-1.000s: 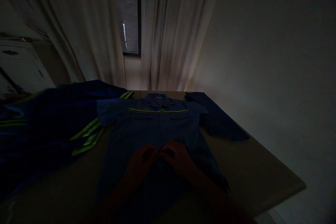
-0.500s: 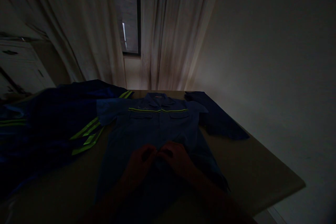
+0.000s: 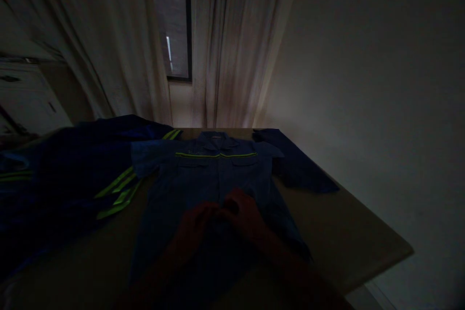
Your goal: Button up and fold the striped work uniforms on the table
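Observation:
A dark blue short-sleeved work shirt (image 3: 196,181) lies front up on the table, its collar at the far end. A yellow-green stripe crosses its chest above two pocket flaps. Over the lower middle of the front, along the button placket, my left hand (image 3: 194,223) and my right hand (image 3: 241,213) meet at the fingertips. Both are closed in a pinch on the shirt's front edge. The dim light hides whether a button is between the fingers.
To the left is a heap of dark blue garments (image 3: 83,155) with yellow-green stripes. Another dark blue garment (image 3: 298,160) lies at the right, along the wall (image 3: 363,82). The brown table (image 3: 348,232) ends in a corner at the right. Curtains (image 3: 240,48) hang behind.
The fingers of both hands have shifted slightly while staying together on the shirt front. The whole view has moved a little; the shirt lies as before.

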The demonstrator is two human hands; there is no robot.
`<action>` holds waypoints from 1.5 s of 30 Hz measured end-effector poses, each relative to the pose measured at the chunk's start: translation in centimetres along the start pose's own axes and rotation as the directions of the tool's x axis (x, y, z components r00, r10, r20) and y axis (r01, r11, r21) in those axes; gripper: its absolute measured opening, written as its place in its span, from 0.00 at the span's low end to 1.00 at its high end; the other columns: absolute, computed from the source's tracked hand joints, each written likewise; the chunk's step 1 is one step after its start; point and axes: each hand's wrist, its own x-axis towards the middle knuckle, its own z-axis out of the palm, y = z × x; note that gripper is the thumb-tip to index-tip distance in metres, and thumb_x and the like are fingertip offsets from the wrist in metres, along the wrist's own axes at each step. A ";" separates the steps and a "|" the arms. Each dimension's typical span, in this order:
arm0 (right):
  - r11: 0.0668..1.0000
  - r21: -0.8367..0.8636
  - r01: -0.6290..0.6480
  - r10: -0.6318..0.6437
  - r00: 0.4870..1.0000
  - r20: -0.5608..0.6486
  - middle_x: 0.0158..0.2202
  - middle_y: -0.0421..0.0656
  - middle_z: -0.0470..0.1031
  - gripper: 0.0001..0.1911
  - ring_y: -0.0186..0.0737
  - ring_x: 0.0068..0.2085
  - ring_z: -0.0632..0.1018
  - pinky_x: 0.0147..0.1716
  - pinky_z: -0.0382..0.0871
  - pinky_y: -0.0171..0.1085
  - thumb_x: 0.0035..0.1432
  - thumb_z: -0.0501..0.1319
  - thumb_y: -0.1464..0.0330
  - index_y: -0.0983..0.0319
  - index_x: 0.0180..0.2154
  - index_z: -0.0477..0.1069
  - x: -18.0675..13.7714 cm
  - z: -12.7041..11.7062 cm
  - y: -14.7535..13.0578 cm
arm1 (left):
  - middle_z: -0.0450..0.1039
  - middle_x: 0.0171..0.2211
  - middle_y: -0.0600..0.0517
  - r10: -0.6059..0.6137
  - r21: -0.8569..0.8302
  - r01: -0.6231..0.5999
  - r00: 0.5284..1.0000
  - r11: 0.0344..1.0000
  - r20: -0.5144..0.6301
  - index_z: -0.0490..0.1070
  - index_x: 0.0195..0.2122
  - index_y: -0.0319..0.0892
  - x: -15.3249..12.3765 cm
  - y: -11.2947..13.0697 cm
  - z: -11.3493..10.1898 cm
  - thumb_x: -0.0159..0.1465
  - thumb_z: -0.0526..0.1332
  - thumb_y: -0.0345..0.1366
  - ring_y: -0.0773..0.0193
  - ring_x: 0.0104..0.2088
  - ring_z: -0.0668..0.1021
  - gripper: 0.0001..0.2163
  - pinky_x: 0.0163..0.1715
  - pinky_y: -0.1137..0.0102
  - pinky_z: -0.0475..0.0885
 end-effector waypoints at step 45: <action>0.963 -0.248 -0.103 0.104 0.995 -0.007 0.41 0.44 0.78 0.08 0.40 0.43 0.78 0.44 0.68 0.36 0.70 0.56 0.68 0.60 0.43 0.74 3.4 1.0 3.9 | 0.73 0.23 0.50 -0.009 0.295 0.041 0.994 0.955 -0.109 0.66 0.21 0.45 10.9 0.0 2.8 0.75 0.41 0.47 0.60 0.27 0.77 0.27 0.30 0.68 0.61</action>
